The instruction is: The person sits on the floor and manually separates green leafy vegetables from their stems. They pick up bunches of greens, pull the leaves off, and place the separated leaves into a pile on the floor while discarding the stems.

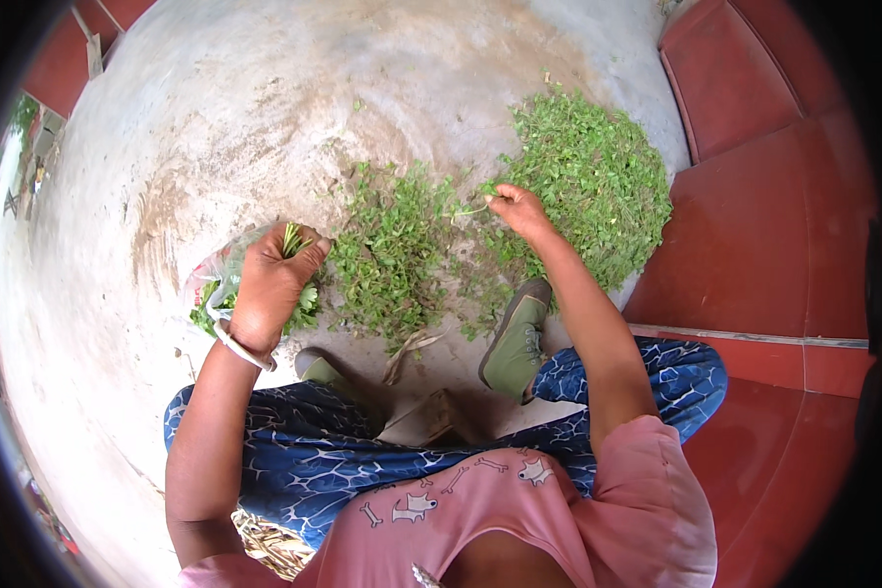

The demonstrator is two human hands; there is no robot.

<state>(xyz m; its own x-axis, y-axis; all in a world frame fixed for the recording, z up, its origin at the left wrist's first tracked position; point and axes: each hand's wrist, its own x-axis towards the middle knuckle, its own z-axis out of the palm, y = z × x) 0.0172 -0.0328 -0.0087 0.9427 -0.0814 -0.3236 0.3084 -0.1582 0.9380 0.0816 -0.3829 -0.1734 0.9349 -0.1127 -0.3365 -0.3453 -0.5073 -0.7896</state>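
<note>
My left hand (279,279), with a pale bangle (242,345) at the wrist, is closed round a small bunch of green stems (294,238). Leaves of that bunch hang below the fist, beside a clear plastic bag (227,263) with greens in it. My right hand (517,210) pinches a single leafy green sprig (475,210) by its fingertips, its pale stem pointing left. Beneath and between the hands lies a loose pile of leafy greens (387,255) on the concrete. A larger heap of greens (598,176) spreads just beyond my right hand.
Red tiled steps or wall (755,225) run along the right side. My green shoes (519,343) stand close to the smaller pile. A dry leaf scrap (409,355) lies between my feet. Pale concrete floor (216,108) extends ahead and left. Dry straw-like material (272,544) shows at lower left.
</note>
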